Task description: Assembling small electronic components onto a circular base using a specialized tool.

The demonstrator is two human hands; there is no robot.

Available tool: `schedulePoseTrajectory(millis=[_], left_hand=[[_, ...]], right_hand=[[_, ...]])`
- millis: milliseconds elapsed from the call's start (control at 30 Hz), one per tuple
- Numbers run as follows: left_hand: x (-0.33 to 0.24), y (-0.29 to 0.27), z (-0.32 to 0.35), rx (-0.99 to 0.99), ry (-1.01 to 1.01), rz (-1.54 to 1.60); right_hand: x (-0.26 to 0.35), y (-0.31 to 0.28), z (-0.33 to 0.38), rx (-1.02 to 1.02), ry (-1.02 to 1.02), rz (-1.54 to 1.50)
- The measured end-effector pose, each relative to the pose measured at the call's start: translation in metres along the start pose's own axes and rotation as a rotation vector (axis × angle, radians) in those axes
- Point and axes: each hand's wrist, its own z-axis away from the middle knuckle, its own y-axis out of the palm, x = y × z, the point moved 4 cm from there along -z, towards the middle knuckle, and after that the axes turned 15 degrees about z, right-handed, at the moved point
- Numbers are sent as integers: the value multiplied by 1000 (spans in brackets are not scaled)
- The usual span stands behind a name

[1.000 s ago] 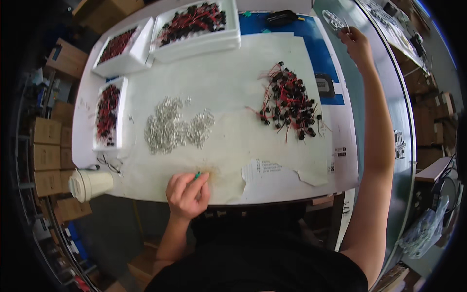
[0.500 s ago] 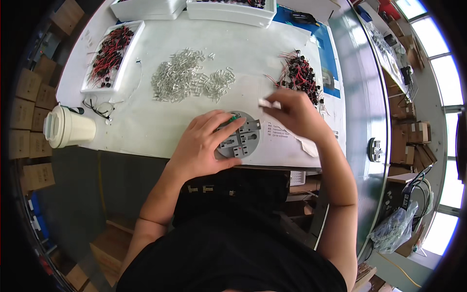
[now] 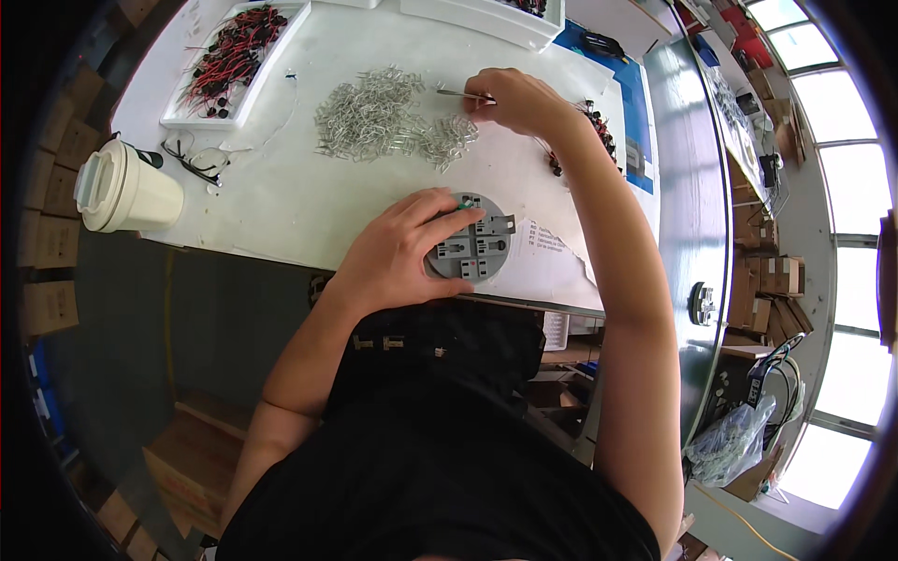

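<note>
My left hand (image 3: pixel 400 251) grips a round grey disc-shaped fixture (image 3: pixel 491 251) at the table's near edge, thumb at its lower rim and fingers over its top. Slots and small raised blocks cover the disc, with a bit of green by my fingers. Farther off, my right hand (image 3: pixel 510 101) pinches a thin, pointed metal tool (image 3: pixel 460 94), which sticks out to the left. Its full shape is hidden by my fingers. Just below and left of that tool spreads a heap of small shiny bent metal clips (image 3: pixel 374 114); the tip is apart from them.
Black parts with red wires (image 3: pixel 599 126) lie partly behind my right forearm. More fill a white tray (image 3: pixel 245 103) at the far left. A cream lidded cup (image 3: pixel 150 194) and glasses (image 3: pixel 198 164) are on the left. Another white tray (image 3: pixel 486 21) stands at the back.
My right hand has moved from beside the disc, far and left, to above the clips' right side. My left hand stays on the disc. The whole view has shifted slightly.
</note>
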Motion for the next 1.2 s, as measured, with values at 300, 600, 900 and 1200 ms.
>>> schedulePoseTrajectory(millis=[300,600,900,1200], left_hand=[[5,2,0,-12,14,-7],[7,0,-3,-47,-106,115],[6,-2,-4,-27,-99,139],[6,-4,-4,-15,-125,153]], right_hand=[[-12,6,51,-163,196,-232],[29,29,124,-165,298,-714],[43,33,120,-130,326,-653],[38,30,119,-91,370,-706]])
